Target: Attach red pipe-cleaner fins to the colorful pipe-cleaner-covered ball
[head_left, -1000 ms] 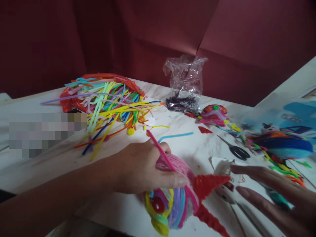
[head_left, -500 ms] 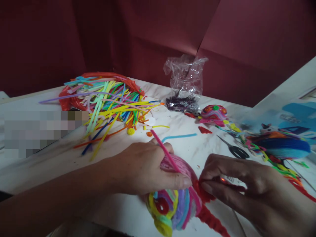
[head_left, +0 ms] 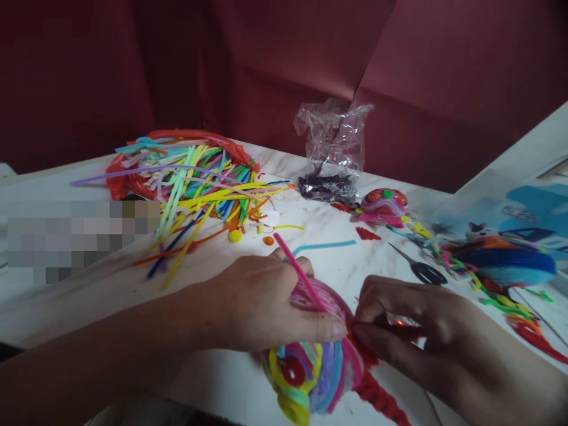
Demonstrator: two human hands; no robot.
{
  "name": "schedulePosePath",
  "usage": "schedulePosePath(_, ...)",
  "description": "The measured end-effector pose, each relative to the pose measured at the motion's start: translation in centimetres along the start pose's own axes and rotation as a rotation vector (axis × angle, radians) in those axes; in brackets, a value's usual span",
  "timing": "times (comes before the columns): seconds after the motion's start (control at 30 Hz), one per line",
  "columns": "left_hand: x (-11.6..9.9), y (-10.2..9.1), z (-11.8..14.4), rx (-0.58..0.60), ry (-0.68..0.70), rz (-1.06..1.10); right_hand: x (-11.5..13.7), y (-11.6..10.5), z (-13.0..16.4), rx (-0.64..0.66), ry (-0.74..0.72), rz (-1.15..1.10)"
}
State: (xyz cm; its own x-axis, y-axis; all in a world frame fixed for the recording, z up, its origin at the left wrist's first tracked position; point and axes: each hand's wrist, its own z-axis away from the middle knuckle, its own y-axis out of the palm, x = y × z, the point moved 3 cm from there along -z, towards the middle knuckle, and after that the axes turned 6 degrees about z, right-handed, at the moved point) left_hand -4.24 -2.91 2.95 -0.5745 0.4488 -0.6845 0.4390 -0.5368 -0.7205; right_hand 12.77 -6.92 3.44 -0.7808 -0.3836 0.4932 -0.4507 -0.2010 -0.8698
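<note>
My left hand (head_left: 266, 302) is closed over a striped fish (head_left: 328, 378) made of colourful pipe cleaners, thumb pressed along its upper side. The fish has a red button-like eye (head_left: 291, 371) ringed in yellow. A loose pink pipe-cleaner end (head_left: 299, 269) sticks up past my left thumb. At the fish's right side my right hand (head_left: 399, 331) pinches red fuzzy trim (head_left: 366, 355), its fingertips almost meeting my left thumb. A ridged red strip (head_left: 384, 399) extends below it. Through the gap in my right hand shows a small orange-red light on an object I cannot make out.
A red bag of pipe cleaners (head_left: 195, 171) spills at the back left. Behind stands a clear plastic bag (head_left: 332, 154) with dark contents. Black scissors (head_left: 426, 272), a smaller pink fish (head_left: 384, 206) and a blue striped piece (head_left: 510, 266) lie to the right.
My right hand has moved slightly left, closer to the fish and my left thumb, with the red trim. My left hand and the fish have barely shifted.
</note>
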Motion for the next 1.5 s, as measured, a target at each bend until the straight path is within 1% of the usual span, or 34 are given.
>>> schedulePosePath(0.33,0.0,0.0,-0.2,0.011,0.017,-0.023,-0.2,0.3,0.1,-0.056,-0.07,0.087)
schedulePosePath(0.43,-0.1,0.0,-0.2,0.006,0.015,-0.026,0.1,0.2,-0.1,-0.063,-0.096,0.099)
schedulePosePath(0.53,-0.1,-0.1,-0.1,0.013,-0.015,-0.02,0.4,0.2,-0.3,-0.06,-0.108,0.099)
schedulePosePath(0.73,-0.1,-0.1,-0.1,-0.012,-0.002,-0.01,0.8,0.1,-0.1,-0.033,-0.131,0.165)
schedulePosePath(0.87,-0.1,-0.1,-0.3,-0.017,0.007,0.006,0.9,0.2,-0.1,-0.058,-0.164,0.237)
schedulePosePath(0.97,0.0,0.0,-0.3,-0.008,-0.011,-0.004,1.0,0.3,0.0,-0.072,-0.195,0.249)
schedulePosePath(1.17,-0.1,-0.1,-0.3,-0.006,-0.026,0.01,1.5,0.2,0.2,-0.096,-0.199,0.273)
schedulePosePath(1.3,-0.1,-0.3,-0.2,0.009,-0.039,0.008,1.7,0.3,0.3,-0.085,-0.175,0.25)
schedulePosePath(1.5,0.4,0.0,-0.4,-0.009,-0.011,0.022,1.7,0.3,0.3,-0.108,-0.179,0.216)
